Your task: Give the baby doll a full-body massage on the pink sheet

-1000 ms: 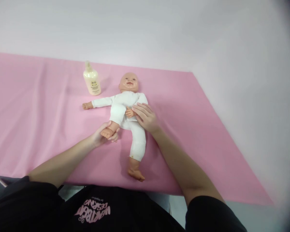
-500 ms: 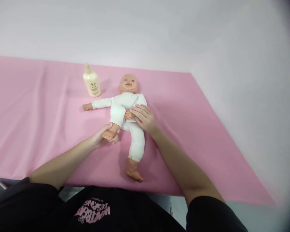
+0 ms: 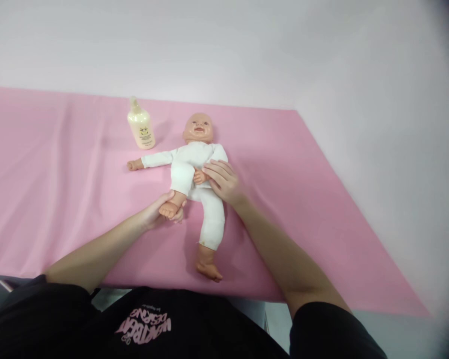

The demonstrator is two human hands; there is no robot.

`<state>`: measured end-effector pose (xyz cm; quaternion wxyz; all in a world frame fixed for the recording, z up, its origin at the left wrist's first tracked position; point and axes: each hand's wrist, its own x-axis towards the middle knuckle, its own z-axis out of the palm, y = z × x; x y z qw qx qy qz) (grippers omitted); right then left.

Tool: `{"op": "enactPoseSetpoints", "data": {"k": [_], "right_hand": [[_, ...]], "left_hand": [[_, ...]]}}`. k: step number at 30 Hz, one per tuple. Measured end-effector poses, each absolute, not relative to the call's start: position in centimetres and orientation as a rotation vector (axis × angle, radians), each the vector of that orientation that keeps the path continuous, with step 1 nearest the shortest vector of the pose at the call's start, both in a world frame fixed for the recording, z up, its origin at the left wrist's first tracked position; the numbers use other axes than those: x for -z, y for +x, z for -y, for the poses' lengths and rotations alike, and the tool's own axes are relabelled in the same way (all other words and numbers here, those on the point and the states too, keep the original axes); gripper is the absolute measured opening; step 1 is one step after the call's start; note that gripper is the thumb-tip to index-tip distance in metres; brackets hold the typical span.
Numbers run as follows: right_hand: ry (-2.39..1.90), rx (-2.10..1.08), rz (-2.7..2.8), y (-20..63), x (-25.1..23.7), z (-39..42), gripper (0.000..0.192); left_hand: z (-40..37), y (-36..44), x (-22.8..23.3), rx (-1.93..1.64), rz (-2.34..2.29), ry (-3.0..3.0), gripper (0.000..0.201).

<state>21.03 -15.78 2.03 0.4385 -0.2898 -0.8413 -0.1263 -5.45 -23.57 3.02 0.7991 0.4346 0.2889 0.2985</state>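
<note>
A baby doll [image 3: 194, 159] in a white suit lies on its back on a pink sheet [image 3: 60, 189], head toward the wall. My left hand [image 3: 159, 212] cups the bare foot of the doll's bent leg, which is raised toward its belly. My right hand [image 3: 224, 182] rests flat on the doll's hip and holds its small hand against the body. The doll's other leg stretches toward me, and its other arm points left.
A cream lotion bottle [image 3: 141, 124] stands upright left of the doll's head. The sheet's front edge runs just before my black shirt. A white wall rises behind, and the sheet ends at the right.
Almost nothing differs; my hands and the doll keep their places, with only a slight shift of the camera.
</note>
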Motion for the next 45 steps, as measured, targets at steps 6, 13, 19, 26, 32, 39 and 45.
{"op": "enactPoseSetpoints", "data": {"k": [6, 13, 19, 26, 32, 39, 45], "right_hand": [[-0.766, 0.209, 2.106, 21.07, -1.89, 15.77, 0.035], [-0.811, 0.183, 2.125, 21.17, -2.06, 15.77, 0.037], [-0.830, 0.197, 2.131, 21.12, -2.28, 15.86, 0.036], [-0.778, 0.257, 2.112, 21.00, -2.22, 15.87, 0.034], [-0.809, 0.227, 2.131, 21.05, -2.11, 15.87, 0.037], [-0.759, 0.208, 2.105, 21.14, -1.82, 15.61, 0.037], [-0.751, 0.220, 2.062, 21.00, -1.92, 15.63, 0.035]], "left_hand": [[23.56, -5.43, -2.98, -0.628, -0.606, 0.938, 0.054], [23.67, -5.45, -3.09, -0.631, -0.611, 0.928, 0.055], [23.60, -5.52, -2.83, -0.623, -0.636, 0.934, 0.056], [23.60, -5.50, -2.90, -0.622, -0.629, 0.934, 0.055], [23.63, -5.47, -3.11, -0.625, -0.601, 0.930, 0.055], [23.54, -5.61, -2.46, -0.640, -0.617, 0.925, 0.052], [23.39, -5.76, -2.15, -0.602, -0.620, 0.917, 0.054]]}}
